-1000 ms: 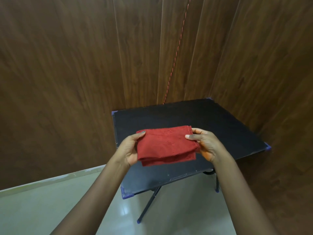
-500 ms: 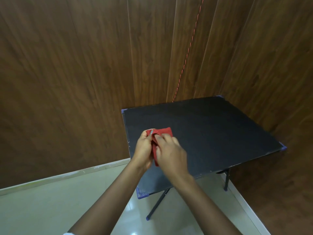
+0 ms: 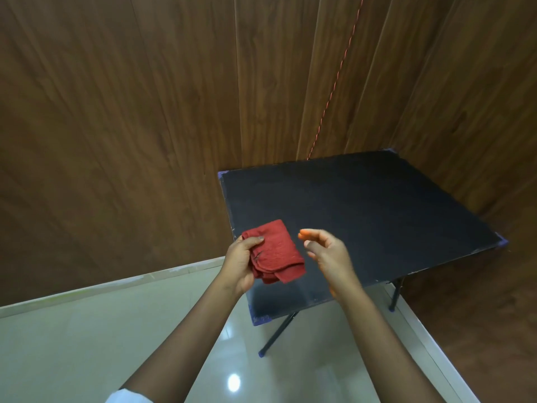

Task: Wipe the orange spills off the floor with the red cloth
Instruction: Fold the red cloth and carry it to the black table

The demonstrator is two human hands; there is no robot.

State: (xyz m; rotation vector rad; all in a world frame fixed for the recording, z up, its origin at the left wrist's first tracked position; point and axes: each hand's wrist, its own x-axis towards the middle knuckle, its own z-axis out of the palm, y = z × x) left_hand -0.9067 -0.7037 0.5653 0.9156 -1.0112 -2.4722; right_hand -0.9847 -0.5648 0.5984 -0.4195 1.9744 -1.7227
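Above the desk (image 3: 363,205) near its left edge, red cloth (image 3: 276,251) folded, pinched in left hand (image 3: 241,263), right hand (image 3: 328,254) released; loose lower flaps liable to unfold, no spills visible on floor (image 3: 87,330).

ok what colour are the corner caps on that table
Blue, or bluish purple, on the black table's corner caps, clearest in the head view.
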